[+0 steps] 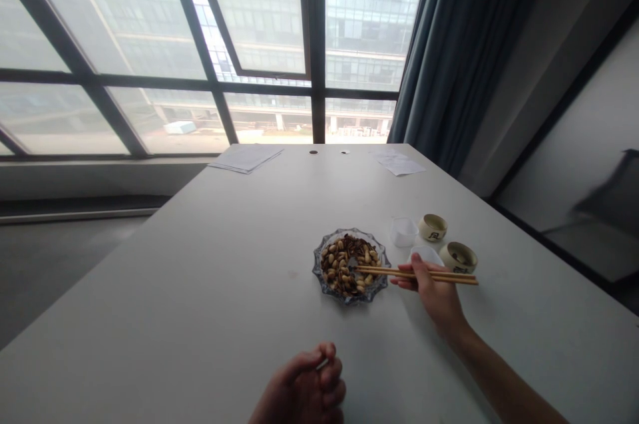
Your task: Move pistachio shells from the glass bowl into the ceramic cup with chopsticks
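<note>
My right hand [434, 294] is closed round a pair of wooden chopsticks [382, 271]. Their tips reach into a clear, scalloped glass bowl [319, 277], among the pale-shelled nuts [344, 271] and small dark brown pieces that look like seeds [353, 244]. Whether the tips grip a piece is too small to tell. Nearer the front, my left hand [309, 387] rests with fingers curled and thumb against the index finger, nothing visible in it. Just behind my right hand, a white plastic container [426, 254] is partly hidden.
Beyond the hand stand another clear plastic container [403, 232] and two cream cups with dark characters, one farther back [432, 228] and one nearer [458, 256] with something inside. Papers lie at the far left [247, 158] and far right [399, 162] of the white table [200, 291].
</note>
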`<move>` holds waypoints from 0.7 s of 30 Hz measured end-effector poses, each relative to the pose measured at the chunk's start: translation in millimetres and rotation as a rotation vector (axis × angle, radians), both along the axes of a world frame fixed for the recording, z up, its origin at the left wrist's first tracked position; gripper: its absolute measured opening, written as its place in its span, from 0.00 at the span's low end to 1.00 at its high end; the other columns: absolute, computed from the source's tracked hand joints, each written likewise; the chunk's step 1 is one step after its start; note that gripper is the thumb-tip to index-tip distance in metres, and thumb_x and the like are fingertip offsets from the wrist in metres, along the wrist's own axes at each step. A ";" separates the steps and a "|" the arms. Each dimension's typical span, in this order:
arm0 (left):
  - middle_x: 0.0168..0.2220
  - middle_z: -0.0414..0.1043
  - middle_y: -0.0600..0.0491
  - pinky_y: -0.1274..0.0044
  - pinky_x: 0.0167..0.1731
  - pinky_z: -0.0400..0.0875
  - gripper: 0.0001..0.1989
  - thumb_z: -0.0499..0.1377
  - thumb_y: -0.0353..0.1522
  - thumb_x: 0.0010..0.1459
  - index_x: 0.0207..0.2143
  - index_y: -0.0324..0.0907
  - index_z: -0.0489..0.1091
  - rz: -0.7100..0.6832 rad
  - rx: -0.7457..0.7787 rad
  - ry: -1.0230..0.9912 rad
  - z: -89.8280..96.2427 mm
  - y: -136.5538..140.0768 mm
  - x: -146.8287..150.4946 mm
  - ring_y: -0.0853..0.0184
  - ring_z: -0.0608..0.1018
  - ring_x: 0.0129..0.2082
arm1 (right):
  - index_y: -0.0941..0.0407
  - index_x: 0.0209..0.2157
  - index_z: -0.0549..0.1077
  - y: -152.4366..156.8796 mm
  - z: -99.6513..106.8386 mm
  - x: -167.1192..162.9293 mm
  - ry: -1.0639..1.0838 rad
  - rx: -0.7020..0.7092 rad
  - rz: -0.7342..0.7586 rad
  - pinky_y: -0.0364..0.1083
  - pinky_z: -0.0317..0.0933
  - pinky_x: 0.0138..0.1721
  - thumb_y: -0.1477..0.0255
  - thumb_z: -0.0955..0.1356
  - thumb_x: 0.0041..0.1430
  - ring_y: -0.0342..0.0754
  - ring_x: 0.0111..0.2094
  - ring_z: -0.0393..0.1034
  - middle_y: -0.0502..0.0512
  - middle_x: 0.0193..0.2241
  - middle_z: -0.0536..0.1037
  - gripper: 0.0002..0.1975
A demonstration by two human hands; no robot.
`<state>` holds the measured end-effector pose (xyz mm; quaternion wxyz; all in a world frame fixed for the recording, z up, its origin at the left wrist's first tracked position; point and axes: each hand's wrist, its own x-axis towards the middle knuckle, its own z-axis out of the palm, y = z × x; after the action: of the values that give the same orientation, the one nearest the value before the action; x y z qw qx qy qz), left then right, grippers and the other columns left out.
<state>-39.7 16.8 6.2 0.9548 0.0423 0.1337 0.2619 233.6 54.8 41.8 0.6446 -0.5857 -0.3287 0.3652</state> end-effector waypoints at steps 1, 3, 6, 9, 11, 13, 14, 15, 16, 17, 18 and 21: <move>0.25 0.66 0.57 0.80 0.25 0.55 0.08 0.67 0.32 0.53 0.36 0.39 0.76 0.000 0.001 -0.002 0.3 -0.1 0.3 0.72 0.66 0.25 | 0.62 0.28 0.80 0.3 -1.0 0.5 0.026 -0.007 -0.006 0.45 0.78 0.29 0.48 0.74 0.51 0.55 0.26 0.82 0.64 0.26 0.83 0.28; 0.25 0.66 0.57 0.80 0.25 0.55 0.08 0.67 0.32 0.53 0.36 0.39 0.76 0.006 -0.001 -0.005 0.9 -0.7 0.6 0.72 0.66 0.25 | 0.62 0.28 0.80 0.9 -2.2 1.6 0.080 -0.018 -0.013 0.44 0.78 0.29 0.49 0.75 0.51 0.54 0.27 0.82 0.63 0.26 0.83 0.27; 0.25 0.66 0.57 0.80 0.25 0.55 0.07 0.67 0.31 0.53 0.35 0.39 0.75 0.013 -0.008 -0.004 1.7 -2.2 0.3 0.73 0.66 0.24 | 0.62 0.28 0.80 2.0 1.0 3.6 0.158 -0.015 -0.025 0.41 0.77 0.29 0.51 0.77 0.50 0.52 0.27 0.82 0.61 0.25 0.83 0.25; 0.25 0.65 0.57 0.79 0.25 0.55 0.07 0.67 0.31 0.53 0.35 0.39 0.75 0.009 -0.003 0.011 1.4 -2.2 -0.3 0.72 0.66 0.24 | 0.63 0.28 0.80 1.3 14.7 8.6 0.230 0.002 -0.070 0.39 0.76 0.28 0.53 0.78 0.47 0.51 0.26 0.81 0.61 0.25 0.83 0.24; 0.25 0.65 0.58 0.79 0.25 0.55 0.07 0.68 0.32 0.53 0.35 0.39 0.75 0.001 0.005 0.021 0.2 -0.7 -0.7 0.72 0.66 0.24 | 0.63 0.28 0.80 -2.4 29.0 16.7 0.261 0.024 -0.114 0.38 0.76 0.28 0.55 0.79 0.47 0.49 0.26 0.81 0.60 0.25 0.83 0.22; 0.25 0.65 0.58 0.79 0.25 0.54 0.08 0.68 0.32 0.52 0.35 0.39 0.75 -0.007 0.011 0.030 -1.6 1.1 -1.3 0.72 0.66 0.24 | 0.62 0.28 0.80 -10.3 44.2 30.9 0.272 0.070 -0.172 0.38 0.76 0.28 0.58 0.79 0.48 0.49 0.25 0.81 0.59 0.26 0.83 0.20; 0.25 0.64 0.58 0.79 0.25 0.54 0.09 0.68 0.32 0.52 0.35 0.39 0.75 -0.014 0.014 0.033 -2.5 1.8 -1.6 0.73 0.65 0.24 | 0.62 0.28 0.80 -15.8 50.8 40.4 0.269 0.096 -0.210 0.38 0.76 0.28 0.59 0.79 0.49 0.48 0.25 0.81 0.59 0.26 0.83 0.19; 0.25 0.64 0.58 0.79 0.25 0.54 0.09 0.68 0.32 0.52 0.35 0.39 0.75 -0.018 0.015 0.034 -3.4 2.2 -2.0 0.73 0.65 0.24 | 0.62 0.28 0.80 -22.4 56.2 51.1 0.259 0.122 -0.253 0.37 0.76 0.29 0.60 0.78 0.51 0.48 0.25 0.81 0.59 0.26 0.83 0.18; 0.25 0.64 0.58 0.79 0.25 0.54 0.09 0.68 0.32 0.52 0.35 0.39 0.75 -0.021 0.016 0.035 -4.1 2.4 -2.2 0.73 0.65 0.24 | 0.62 0.27 0.80 -29.8 60.2 62.8 0.243 0.141 -0.303 0.37 0.76 0.30 0.60 0.77 0.52 0.47 0.25 0.80 0.59 0.26 0.83 0.17; 0.25 0.63 0.58 0.79 0.25 0.53 0.09 0.69 0.32 0.52 0.35 0.39 0.75 -0.021 0.013 0.035 -4.7 2.5 -2.5 0.73 0.65 0.24 | 0.62 0.27 0.80 -37.8 62.5 75.0 0.225 0.156 -0.355 0.37 0.76 0.30 0.61 0.77 0.54 0.47 0.25 0.80 0.59 0.26 0.82 0.17; 0.25 0.63 0.58 0.79 0.25 0.53 0.09 0.69 0.32 0.51 0.34 0.40 0.75 -0.017 0.007 0.033 -5.1 2.5 -2.6 0.73 0.65 0.24 | 0.62 0.27 0.80 -46.0 63.1 87.1 0.200 0.171 -0.400 0.37 0.76 0.31 0.62 0.75 0.56 0.46 0.25 0.80 0.59 0.25 0.82 0.16; 0.25 0.63 0.58 0.79 0.26 0.53 0.09 0.69 0.32 0.51 0.35 0.40 0.75 -0.007 -0.017 0.035 -5.7 2.9 -3.1 0.73 0.64 0.25 | 0.61 0.26 0.79 -69.2 55.9 117.9 0.134 0.186 -0.532 0.35 0.74 0.30 0.63 0.72 0.61 0.45 0.24 0.80 0.57 0.23 0.81 0.16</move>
<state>-42.7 19.7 0.4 0.9536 0.0393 0.1525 0.2566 351.5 -14.5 97.7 0.7891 -0.5642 -0.1520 0.1894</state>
